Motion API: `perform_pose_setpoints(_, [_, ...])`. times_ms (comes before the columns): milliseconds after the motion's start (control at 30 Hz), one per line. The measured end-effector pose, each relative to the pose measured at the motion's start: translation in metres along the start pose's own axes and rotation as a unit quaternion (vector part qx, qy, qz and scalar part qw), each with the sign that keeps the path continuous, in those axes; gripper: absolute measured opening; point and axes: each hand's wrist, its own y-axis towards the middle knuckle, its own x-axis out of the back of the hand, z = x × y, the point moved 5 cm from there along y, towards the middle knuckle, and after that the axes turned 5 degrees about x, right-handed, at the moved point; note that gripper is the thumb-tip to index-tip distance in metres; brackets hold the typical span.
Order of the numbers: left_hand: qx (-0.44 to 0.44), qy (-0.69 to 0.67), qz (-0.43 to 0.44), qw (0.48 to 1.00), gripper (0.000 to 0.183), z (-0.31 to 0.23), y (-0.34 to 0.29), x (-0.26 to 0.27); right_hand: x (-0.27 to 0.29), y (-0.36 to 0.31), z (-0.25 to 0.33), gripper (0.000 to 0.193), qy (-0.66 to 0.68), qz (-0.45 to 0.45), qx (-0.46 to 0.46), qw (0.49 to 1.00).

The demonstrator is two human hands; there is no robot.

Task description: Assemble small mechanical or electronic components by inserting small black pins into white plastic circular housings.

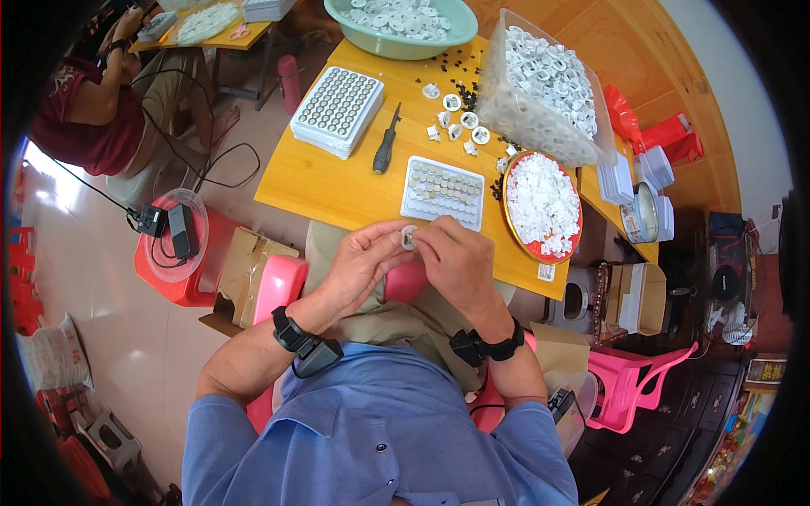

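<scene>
Over my lap, just off the table's near edge, my left hand (372,258) pinches a small round white plastic part (408,237) between thumb and fingers. The fingertips of my right hand (458,260) close on the same part from the other side. Right beyond my hands lies a white tray (410,211) with rows of small round metal pieces, some of its pockets bare. A dark-handled screwdriver (384,152) rests to its left. Several loose round white parts (452,102) sit behind the tray. To the right, a red-rimmed round dish (509,207) is heaped with small white pieces.
A stack of filled trays (337,110) stands at the table's left. Behind are a green basin (462,34) and a translucent bin (515,126), both full of white parts. Tiny black pieces (466,96) are scattered between. Another person (97,110) sits far left; a cable (202,173) hangs nearby.
</scene>
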Motion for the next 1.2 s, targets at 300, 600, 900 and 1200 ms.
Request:
perform_pose_setpoints(300, [0.026, -0.037, -0.021, 0.999, 0.031, 0.001, 0.001, 0.007, 0.009, 0.007, -0.025, 0.014, -0.024, -0.055, -0.003, 0.998])
perform_pose_setpoints(600, [0.019, -0.043, -0.020, 0.999, 0.031, -0.001, 0.001, 0.005, -0.002, 0.001, -0.039, 0.024, -0.117, 0.024, -0.006, 0.993])
perform_pose_setpoints(900, [0.027, -0.041, -0.019, 0.999, 0.030, 0.001, 0.001, 0.004, -0.002, 0.001, -0.052, 0.010, -0.017, -0.008, -0.078, 0.997])
perform_pose_setpoints(1200, [0.031, -0.039, -0.023, 0.999, 0.031, -0.001, 0.000, 0.004, -0.002, 0.000, -0.059, 0.010, 0.008, 0.021, -0.159, 0.987])
